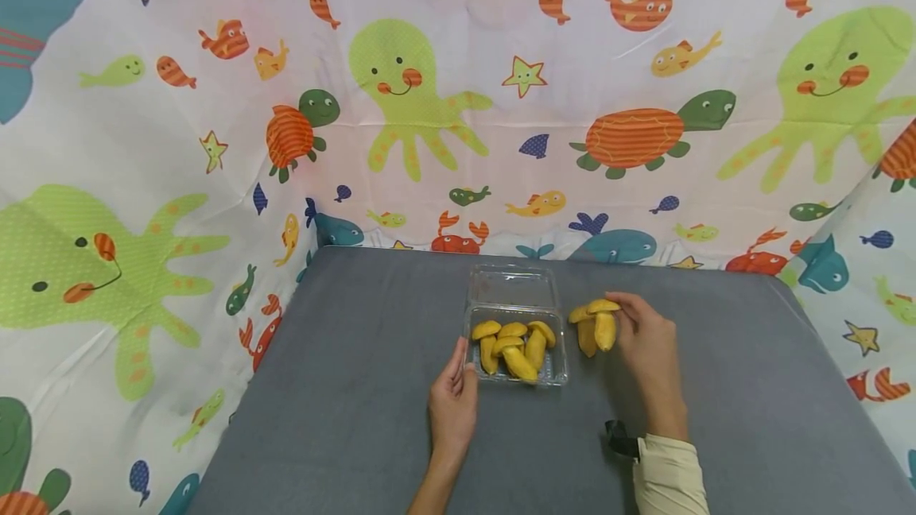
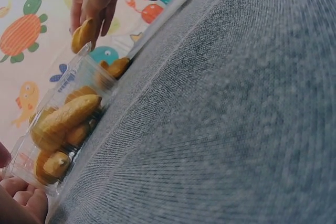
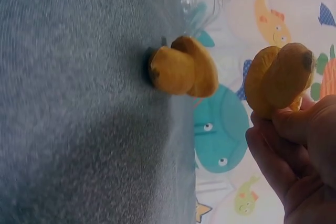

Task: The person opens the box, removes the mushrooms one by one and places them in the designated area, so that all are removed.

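Note:
A clear plastic container [image 1: 560, 372] sits on the table, its lid [image 1: 512, 286] folded back behind it. Several yellow mushrooms [image 1: 518, 364] lie inside. My left hand [image 1: 454, 408] holds the container by its left side, thumb and fingers at the wall. To the right, my right hand [image 1: 650, 352] pinches one mushroom [image 3: 283, 80] between thumb and fingers, raised above the table. Another mushroom [image 3: 176, 72] lies on the table beside the container; in the head view, the held one partly covers it [image 1: 586, 337].
The grey table [image 1: 372, 388] spreads out on both sides of the container. A curtain [image 1: 458, 125] printed with sea animals hangs along the back and sides. A dark strap [image 1: 621, 439] sits at the right wrist, by a light sleeve [image 1: 669, 475].

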A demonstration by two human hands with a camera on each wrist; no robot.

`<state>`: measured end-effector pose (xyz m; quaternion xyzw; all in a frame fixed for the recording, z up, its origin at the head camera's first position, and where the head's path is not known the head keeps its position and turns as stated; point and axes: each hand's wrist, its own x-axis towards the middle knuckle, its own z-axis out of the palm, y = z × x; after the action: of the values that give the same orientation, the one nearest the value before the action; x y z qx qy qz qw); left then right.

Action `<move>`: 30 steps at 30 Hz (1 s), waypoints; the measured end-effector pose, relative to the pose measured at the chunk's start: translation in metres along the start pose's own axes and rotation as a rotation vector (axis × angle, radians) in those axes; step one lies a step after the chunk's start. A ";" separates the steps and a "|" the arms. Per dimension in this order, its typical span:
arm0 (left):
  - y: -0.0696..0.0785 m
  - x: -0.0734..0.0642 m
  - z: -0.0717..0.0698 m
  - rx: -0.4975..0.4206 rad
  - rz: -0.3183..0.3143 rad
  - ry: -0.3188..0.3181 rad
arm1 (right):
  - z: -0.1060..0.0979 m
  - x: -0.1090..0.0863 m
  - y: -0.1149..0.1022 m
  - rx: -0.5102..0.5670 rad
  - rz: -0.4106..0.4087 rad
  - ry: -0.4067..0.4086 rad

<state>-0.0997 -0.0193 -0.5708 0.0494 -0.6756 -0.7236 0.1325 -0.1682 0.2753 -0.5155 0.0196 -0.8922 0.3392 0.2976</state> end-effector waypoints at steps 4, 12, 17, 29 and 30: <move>0.001 0.000 0.000 0.014 0.006 0.006 | -0.004 -0.002 0.004 -0.014 0.035 0.012; 0.002 0.000 0.000 0.009 -0.001 0.004 | -0.009 -0.001 0.010 -0.036 0.106 0.025; 0.002 0.000 0.000 0.002 -0.006 -0.007 | -0.010 -0.003 0.016 -0.043 0.154 0.028; 0.001 0.000 0.001 -0.001 -0.015 -0.008 | -0.011 -0.004 0.029 -0.052 0.237 -0.010; 0.001 0.000 0.001 -0.005 -0.016 -0.008 | -0.011 -0.004 0.029 -0.054 0.238 -0.010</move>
<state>-0.1003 -0.0185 -0.5696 0.0517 -0.6740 -0.7264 0.1241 -0.1660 0.3040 -0.5282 -0.0928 -0.8985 0.3478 0.2513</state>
